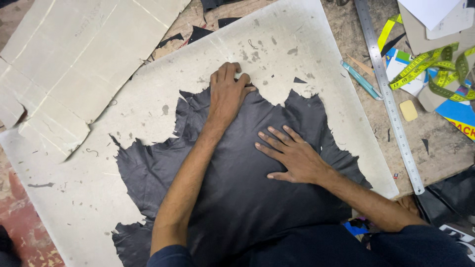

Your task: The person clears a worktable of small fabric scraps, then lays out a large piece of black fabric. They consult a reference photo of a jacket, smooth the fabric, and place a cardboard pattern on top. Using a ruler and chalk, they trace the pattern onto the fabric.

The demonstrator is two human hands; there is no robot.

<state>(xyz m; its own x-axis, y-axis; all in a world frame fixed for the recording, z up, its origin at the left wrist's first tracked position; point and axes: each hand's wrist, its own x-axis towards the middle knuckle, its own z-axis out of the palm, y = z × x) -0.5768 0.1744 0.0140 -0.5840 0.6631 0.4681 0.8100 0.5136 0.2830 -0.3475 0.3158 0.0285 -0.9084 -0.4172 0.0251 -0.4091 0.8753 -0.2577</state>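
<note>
A dark, almost black hide of leather (237, 188) is spread flat on a large pale cutting board (99, 198), which is laid across the tabletop (445, 143). The hide covers the near middle of the board and runs off its near edge. Its outline is ragged, with torn tongues at the far and left sides, and its surface is matt with soft creases.

The left hand (226, 91) is placed at the far edge of the hide, its fingers curled together over something small and pale; what is pinched there cannot be told. The right hand (292, 155) is laid flat on the middle of the hide, fingers spread and pressed down.

The board is marked with grey stains and small dark scraps. At its far left corner a flattened piece of creased cardboard (64, 64) overlaps it. Dark offcuts (198, 33) are seen by the far edge of the tabletop. To the right of the board a long steel ruler (388, 94) is laid from far to near, with a light blue pen (361, 80) just beside it. Further right, a small yellow block (408, 110) is set near a coiled yellow-green measuring tape (435, 69), which is draped over printed cards (457, 111) by the right edge.
</note>
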